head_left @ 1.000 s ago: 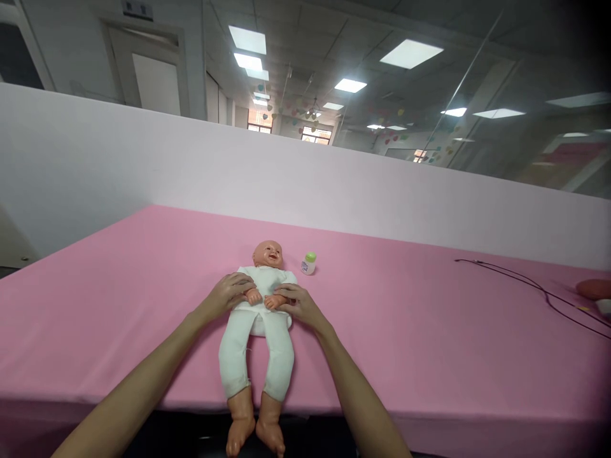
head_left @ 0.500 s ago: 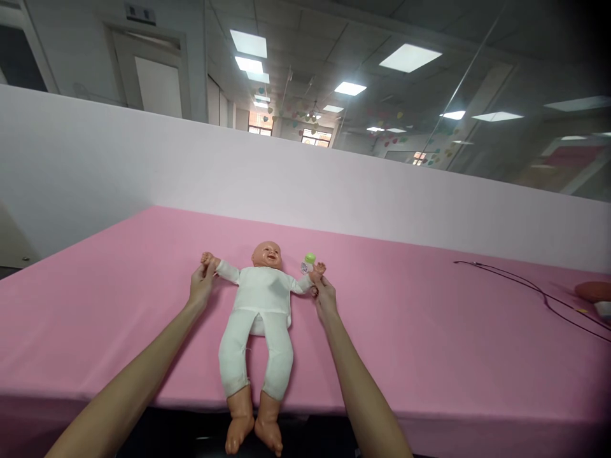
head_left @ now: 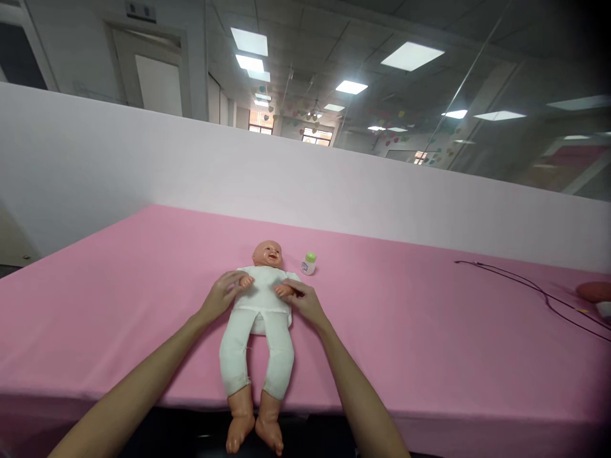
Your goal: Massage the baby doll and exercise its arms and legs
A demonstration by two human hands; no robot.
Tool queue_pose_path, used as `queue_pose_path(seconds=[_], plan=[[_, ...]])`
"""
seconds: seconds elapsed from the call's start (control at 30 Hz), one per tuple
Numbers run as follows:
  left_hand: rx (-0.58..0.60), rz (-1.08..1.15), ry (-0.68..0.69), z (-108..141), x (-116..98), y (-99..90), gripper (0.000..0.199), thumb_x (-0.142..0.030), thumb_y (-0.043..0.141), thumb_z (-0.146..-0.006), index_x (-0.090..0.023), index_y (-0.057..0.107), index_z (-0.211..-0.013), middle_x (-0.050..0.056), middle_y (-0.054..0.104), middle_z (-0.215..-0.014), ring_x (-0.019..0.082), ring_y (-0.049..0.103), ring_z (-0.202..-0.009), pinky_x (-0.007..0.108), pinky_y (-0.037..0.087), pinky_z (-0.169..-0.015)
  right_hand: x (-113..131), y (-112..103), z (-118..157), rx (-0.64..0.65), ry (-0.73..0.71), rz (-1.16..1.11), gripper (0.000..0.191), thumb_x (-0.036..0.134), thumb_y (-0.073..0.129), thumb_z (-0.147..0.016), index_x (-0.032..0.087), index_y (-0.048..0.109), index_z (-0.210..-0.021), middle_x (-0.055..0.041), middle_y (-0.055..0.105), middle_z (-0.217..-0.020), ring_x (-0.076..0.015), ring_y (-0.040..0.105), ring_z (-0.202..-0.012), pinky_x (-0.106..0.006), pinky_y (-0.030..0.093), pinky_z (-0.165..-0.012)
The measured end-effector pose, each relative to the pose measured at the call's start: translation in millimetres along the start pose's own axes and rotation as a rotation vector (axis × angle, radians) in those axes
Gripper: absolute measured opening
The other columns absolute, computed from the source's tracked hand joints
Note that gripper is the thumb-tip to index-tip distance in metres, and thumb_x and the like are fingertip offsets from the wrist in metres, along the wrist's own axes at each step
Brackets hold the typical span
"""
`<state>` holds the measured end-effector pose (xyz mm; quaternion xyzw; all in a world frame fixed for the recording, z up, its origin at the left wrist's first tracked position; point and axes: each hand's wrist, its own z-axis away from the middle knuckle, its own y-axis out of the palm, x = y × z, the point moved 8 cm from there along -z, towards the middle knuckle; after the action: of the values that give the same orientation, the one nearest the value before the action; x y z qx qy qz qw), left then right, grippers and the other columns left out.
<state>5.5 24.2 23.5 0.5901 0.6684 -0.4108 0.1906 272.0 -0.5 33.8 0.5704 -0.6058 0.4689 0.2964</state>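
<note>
A baby doll [head_left: 261, 292] in a white top and trousers lies on its back, head away from me, bare feet past the table's front edge. My left hand [head_left: 223, 294] holds the doll's arm on the left, whose small hand rests on the chest. My right hand [head_left: 305, 299] grips the other arm, folded in over the chest. Beside the doll's head, to the right, stands a small clear bottle [head_left: 309, 263] with a green cap, touched by neither hand.
A pink cloth covers the table [head_left: 405, 331]. Thin dark cables [head_left: 520, 280] run across its right side towards a brown rounded object [head_left: 593, 291] at the edge of view. A white partition [head_left: 334, 184] with glass above stands behind.
Both my hands have moved inward, bringing the doll's outstretched arms in over its chest. The bottle now shows fully.
</note>
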Motion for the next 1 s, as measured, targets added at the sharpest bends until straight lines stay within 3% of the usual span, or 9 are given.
queue_pose_path(seconds=[0.1, 0.17, 0.27, 0.43, 0.53, 0.6, 0.7, 0.87, 1.0], plan=[[-0.377, 0.248, -0.249, 3.9, 36.9, -30.5, 0.038, -0.054, 0.066, -0.094, -0.018, 0.074, -0.105, 0.01, 0.075, -0.108, 0.027, 0.069, -0.104, 0.04, 0.055, -0.096, -29.9, -38.3, -3.9, -0.36, 0.102, -0.215, 0.042, 0.05, 0.086, -0.076, 0.022, 0.08, -0.107, -0.0042, 0.078, -0.095, -0.0186, 0.067, -0.079, -0.03, 0.057, -0.072], [-0.584, 0.388, -0.408, 12.3, 64.0, -45.4, 0.042, -0.057, 0.069, -0.091, -0.016, 0.071, -0.102, 0.01, 0.074, -0.104, 0.025, 0.07, -0.1, 0.037, 0.058, -0.091, -58.1, -62.3, 2.1, -0.603, 0.226, -0.347, 0.044, 0.057, 0.086, -0.073, 0.02, 0.077, -0.097, 0.0023, 0.065, -0.067, -0.0118, 0.052, -0.055, -0.024, 0.045, -0.051], [-0.718, 0.516, -0.555, 20.9, 89.4, -53.9, 0.043, -0.057, 0.069, -0.091, -0.015, 0.068, -0.101, 0.012, 0.073, -0.104, 0.024, 0.072, -0.098, 0.038, 0.059, -0.09, -86.9, -78.6, 11.2, -0.767, 0.38, -0.467, 0.043, 0.06, 0.083, -0.075, 0.022, 0.074, -0.093, 0.0077, 0.047, -0.053, -0.0098, 0.04, -0.045, -0.022, 0.036, -0.043], [-0.525, 0.329, -0.343, 7.8, 58.7, -48.2, 0.043, -0.058, 0.069, -0.091, -0.017, 0.07, -0.104, 0.012, 0.073, -0.108, 0.026, 0.07, -0.103, 0.039, 0.057, -0.093, -56.8, -65.9, 1.7, -0.595, 0.23, -0.388, 0.052, 0.059, 0.086, -0.074, 0.023, 0.077, -0.111, -0.0003, 0.07, -0.076, -0.0126, 0.056, -0.057, -0.025, 0.046, -0.052], [-0.22, 0.118, -0.092, -0.3, 18.3, -24.7, 0.036, -0.049, 0.061, -0.099, -0.02, 0.073, -0.116, 0.011, 0.074, -0.12, 0.028, 0.067, -0.114, 0.042, 0.052, -0.102, -17.7, -33.6, -5.3, -0.293, 0.055, -0.198, 0.044, 0.049, 0.087, -0.076, 0.024, 0.081, -0.111, -0.0077, 0.078, -0.112, -0.0239, 0.071, -0.097, -0.035, 0.057, -0.084], [0.011, -0.004, 0.052, 0.6, -1.6, -4.3, 0.033, -0.043, 0.059, -0.102, -0.023, 0.073, -0.123, 0.011, 0.072, -0.129, 0.028, 0.064, -0.122, 0.044, 0.047, -0.109, -0.7, -7.5, -3.5, -0.057, -0.015, -0.038, 0.036, 0.042, 0.086, -0.079, 0.026, 0.083, -0.111, -0.0081, 0.076, -0.125, -0.0296, 0.067, -0.119, -0.045, 0.051, -0.106], [0.214, -0.125, 0.191, 5.8, -15.3, 13.3, 0.029, -0.04, 0.058, -0.104, -0.025, 0.076, -0.121, 0.01, 0.072, -0.131, 0.028, 0.064, -0.123, 0.045, 0.044, -0.11, 6.1, 14.7, 4.0, 0.132, -0.047, 0.119, 0.033, 0.036, 0.082, -0.082, 0.028, 0.083, -0.114, -0.0077, 0.074, -0.132, -0.0311, 0.065, -0.127, -0.05, 0.044, -0.116], [0.131, -0.088, 0.104, 3.3, -8.7, 7.2, 0.029, -0.04, 0.06, -0.103, -0.025, 0.075, -0.122, 0.009, 0.072, -0.131, 0.028, 0.064, -0.123, 0.044, 0.045, -0.108, 0.0, 5.7, -0.6, 0.006, -0.047, 0.035, 0.033, 0.039, 0.082, -0.082, 0.026, 0.082, -0.113, -0.0073, 0.077, -0.124, -0.0291, 0.067, -0.12, -0.045, 0.05, -0.107], [-0.247, 0.147, -0.152, 2.2, 23.2, -21.7, 0.034, -0.047, 0.06, -0.1, -0.02, 0.073, -0.116, 0.011, 0.074, -0.12, 0.027, 0.067, -0.114, 0.04, 0.052, -0.101, -33.9, -41.0, -0.9, -0.456, 0.128, -0.218, 0.046, 0.054, 0.084, -0.077, 0.021, 0.078, -0.109, -0.0031, 0.075, -0.089, -0.0157, 0.064, -0.07, -0.027, 0.051, -0.063]])
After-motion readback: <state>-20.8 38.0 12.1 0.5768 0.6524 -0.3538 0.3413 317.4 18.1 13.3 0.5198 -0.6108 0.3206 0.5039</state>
